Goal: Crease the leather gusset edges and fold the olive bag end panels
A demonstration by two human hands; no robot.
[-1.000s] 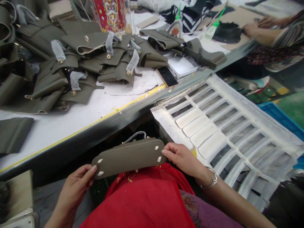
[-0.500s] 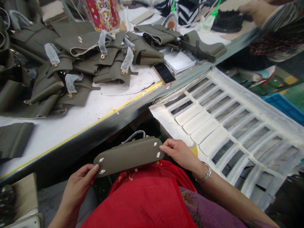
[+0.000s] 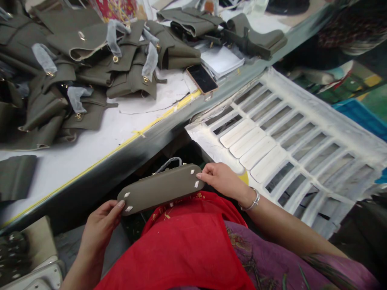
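Note:
An olive bag (image 3: 160, 190) lies across my lap with its flat, rounded base facing up. Two small white tabs show near each end of that base. My left hand (image 3: 101, 223) pinches the left end, thumb on top. At the right end, my right hand (image 3: 219, 179) grips the edge between thumb and fingers. A plastic-wrapped handle (image 3: 168, 163) shows behind the base; the rest of the bag is hidden.
Olive bags (image 3: 133, 76) are piled on the white table (image 3: 99, 137), beside a phone (image 3: 202, 79) and white papers (image 3: 222, 61). On the right stands a slotted white rack (image 3: 298, 155) holding several pale oval pieces (image 3: 255, 147). A blue crate (image 3: 363, 117) is beyond.
The bag and both hands sit slightly higher and further left in the picture. The table and rack have also shifted up and left. Both hands keep the same hold.

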